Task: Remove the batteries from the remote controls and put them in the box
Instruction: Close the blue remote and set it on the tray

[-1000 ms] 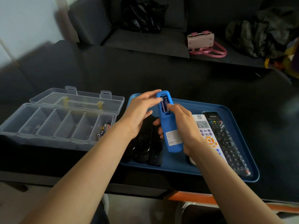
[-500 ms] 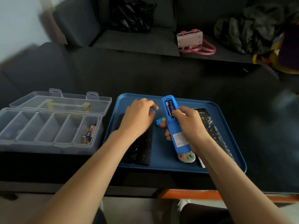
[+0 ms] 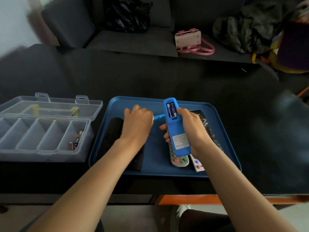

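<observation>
My right hand (image 3: 195, 131) grips a blue remote (image 3: 178, 131) back side up over the blue tray (image 3: 167, 173). Its battery bay is uncovered, and two dark batteries (image 3: 171, 109) sit in it. My left hand (image 3: 137, 123) is curled just left of the remote, with the small blue battery cover (image 3: 158, 116) pinched at its fingertips, blurred. The clear compartment box (image 3: 41, 154) stands open to the left of the tray. Several batteries (image 3: 75, 143) lie in its rightmost compartment.
Black remotes (image 3: 112, 134) lie on the tray under my left forearm. A grey-white remote (image 3: 179, 162), a second white one (image 3: 198, 164) and a wrapped black remote (image 3: 210, 129) lie under my right hand. A sofa with a pink bag (image 3: 188, 38) is beyond the dark table.
My left hand has left the top of the blue remote, drawn back leftward and closed, with the blue cover now off the bay. The remote is tilted more upright.
</observation>
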The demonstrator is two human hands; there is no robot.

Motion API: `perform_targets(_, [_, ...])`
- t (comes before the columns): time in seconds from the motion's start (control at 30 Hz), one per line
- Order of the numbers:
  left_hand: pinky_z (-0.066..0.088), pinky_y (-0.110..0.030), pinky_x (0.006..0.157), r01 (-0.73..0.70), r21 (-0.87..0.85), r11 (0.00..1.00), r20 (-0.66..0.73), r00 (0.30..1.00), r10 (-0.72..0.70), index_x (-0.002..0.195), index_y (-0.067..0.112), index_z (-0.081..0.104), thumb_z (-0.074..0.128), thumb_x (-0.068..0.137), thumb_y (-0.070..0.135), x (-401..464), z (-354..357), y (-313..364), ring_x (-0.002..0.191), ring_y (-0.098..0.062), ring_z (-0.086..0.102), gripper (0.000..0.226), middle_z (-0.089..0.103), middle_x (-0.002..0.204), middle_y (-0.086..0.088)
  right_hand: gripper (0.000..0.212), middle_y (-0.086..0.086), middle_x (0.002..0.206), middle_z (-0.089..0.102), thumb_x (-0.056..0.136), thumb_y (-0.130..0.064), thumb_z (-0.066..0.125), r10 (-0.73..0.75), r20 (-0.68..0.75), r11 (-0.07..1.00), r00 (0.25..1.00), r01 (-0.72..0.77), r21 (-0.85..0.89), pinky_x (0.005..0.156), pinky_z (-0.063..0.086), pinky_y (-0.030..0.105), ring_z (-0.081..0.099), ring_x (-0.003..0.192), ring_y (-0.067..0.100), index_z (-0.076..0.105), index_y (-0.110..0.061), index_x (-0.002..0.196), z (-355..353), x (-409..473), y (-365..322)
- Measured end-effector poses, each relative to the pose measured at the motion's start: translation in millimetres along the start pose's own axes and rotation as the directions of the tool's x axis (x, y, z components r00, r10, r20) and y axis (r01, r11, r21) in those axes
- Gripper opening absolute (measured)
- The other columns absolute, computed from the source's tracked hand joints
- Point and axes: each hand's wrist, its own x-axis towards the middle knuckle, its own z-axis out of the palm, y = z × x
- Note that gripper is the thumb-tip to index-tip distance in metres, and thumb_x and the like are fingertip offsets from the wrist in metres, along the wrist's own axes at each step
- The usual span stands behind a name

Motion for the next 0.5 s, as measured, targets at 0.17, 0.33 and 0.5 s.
perform_targets(0.17, [0.051, -0.035, 0.066, 0.137, -0.520, 0.843, -0.083, 0.974, -0.210, 0.082, 0.008, 0.057, 0.051, 0.092, 0.012, 2.4, -17.4, -9.5, 0.070, -0.020, 0.065, 0.011, 0.067, 0.075, -0.006, 0.033, 0.020, 0.078, 0.065, 0.102, -0.024, 0.028, 0.053, -0.009, 0.994, 0.999, -0.052, 0.091, 0.048, 0.053, 0.030, 0.059, 0.051, 0.023, 0.052, -0.004, 0.113, 1.1, 4.3, -0.1])
perform_targets(0.33, [0.045, -0.007, 0.066, 0.015, -0.614, 0.789, -0.250, 0.945, -0.212, 0.096, 0.010, 0.072, 0.063, 0.085, 0.008, -5.3, -34.7, -11.5, 0.067, -0.007, 0.062, 0.014, 0.068, 0.078, 0.002, 0.027, 0.019, 0.085, 0.065, 0.102, -0.027, 0.033, 0.102, 0.028, 0.977, 0.994, -0.105, 0.187, 0.057, 0.057, 0.032, 0.061, 0.063, 0.024, 0.053, -0.011, 0.110, 10.5, 9.3, 0.0])
perform_targets(0.5, [0.043, -0.002, 0.074, -0.034, -0.608, 0.793, -0.282, 0.943, -0.175, 0.106, 0.007, 0.070, 0.066, 0.084, 0.009, -4.2, -37.8, -15.8, 0.084, -0.008, 0.062, 0.023, 0.069, 0.099, -0.005, 0.030, 0.020, 0.092, 0.063, 0.101, -0.029, 0.037, 0.117, 0.127, 0.946, 0.985, -0.150, 0.288, 0.065, 0.058, 0.034, 0.063, 0.073, 0.026, 0.054, -0.009, 0.116, 21.9, 11.8, 1.4])
